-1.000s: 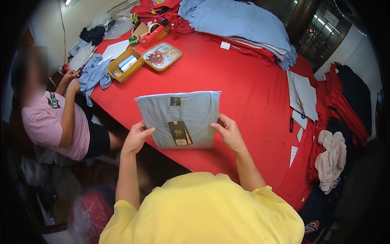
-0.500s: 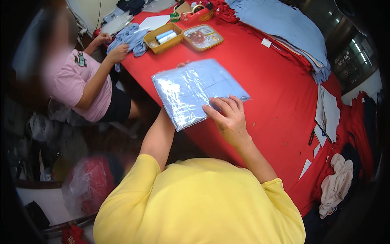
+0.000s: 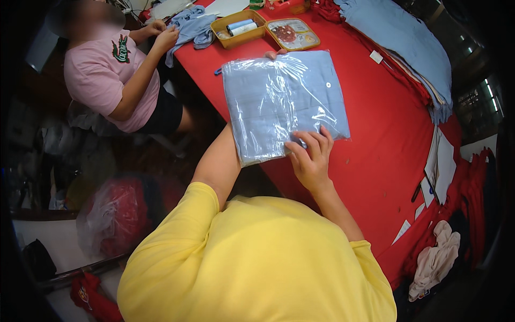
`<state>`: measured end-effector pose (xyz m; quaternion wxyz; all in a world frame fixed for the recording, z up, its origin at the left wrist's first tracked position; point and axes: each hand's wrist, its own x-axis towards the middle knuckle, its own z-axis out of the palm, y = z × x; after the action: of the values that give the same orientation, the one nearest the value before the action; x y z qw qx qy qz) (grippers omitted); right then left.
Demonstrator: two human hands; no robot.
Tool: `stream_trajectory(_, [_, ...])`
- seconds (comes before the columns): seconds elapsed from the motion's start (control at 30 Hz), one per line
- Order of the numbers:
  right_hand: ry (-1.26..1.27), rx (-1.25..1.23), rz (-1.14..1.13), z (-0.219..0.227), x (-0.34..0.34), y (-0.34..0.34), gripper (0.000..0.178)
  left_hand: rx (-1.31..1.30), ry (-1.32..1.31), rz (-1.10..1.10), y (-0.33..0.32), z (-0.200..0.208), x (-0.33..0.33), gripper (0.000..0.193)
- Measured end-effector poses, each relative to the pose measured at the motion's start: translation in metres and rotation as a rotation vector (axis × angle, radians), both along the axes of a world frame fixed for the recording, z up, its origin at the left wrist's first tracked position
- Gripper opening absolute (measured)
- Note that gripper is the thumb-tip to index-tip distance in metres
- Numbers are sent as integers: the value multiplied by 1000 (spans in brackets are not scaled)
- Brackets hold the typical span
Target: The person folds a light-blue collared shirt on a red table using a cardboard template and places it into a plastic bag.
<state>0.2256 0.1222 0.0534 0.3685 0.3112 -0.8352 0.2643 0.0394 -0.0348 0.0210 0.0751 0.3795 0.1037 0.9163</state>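
A folded light-blue garment in a clear plastic bag [image 3: 279, 104] is held up over the near left part of the red table. My left hand [image 3: 275, 54] supports it from beneath; only its fingertips show past the far edge, and the rest is hidden under the bag. Against the near right part of the plastic rest the bent, spread fingers of my right hand [image 3: 311, 158]. A small white round spot, like a button, shows through the plastic. Glare covers much of the bag's left half.
On the red table [image 3: 375, 177] stand a yellow box [image 3: 236, 36] with thread spools and its lid [image 3: 292, 35]. A tall stack of blue garments [image 3: 397, 37] lies far right, papers [image 3: 442, 166] and a beige cloth [image 3: 437, 257] nearer. At left a co-worker [image 3: 118, 80] handles blue cloth [image 3: 193, 32].
The bagged garment has turned and tilted up, so its upper face shows more squarely. My right fingers have slid toward its near edge. The whole view has shifted slightly.
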Motion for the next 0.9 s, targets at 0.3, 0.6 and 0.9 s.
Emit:
stream_trajectory(0.3, [55,-160,-54,0,7,21,23,-178,297,-24,-19,27,-25,53])
stream_trajectory(0.6, [-618,-1261,-150,14,-23,98,20,-1286,-199,284,-29,74,30,25])
stream_trajectory(0.9, [-710,-1227,-326,-54,-35,125,26,-1330,-252,86,4,2,3,18])
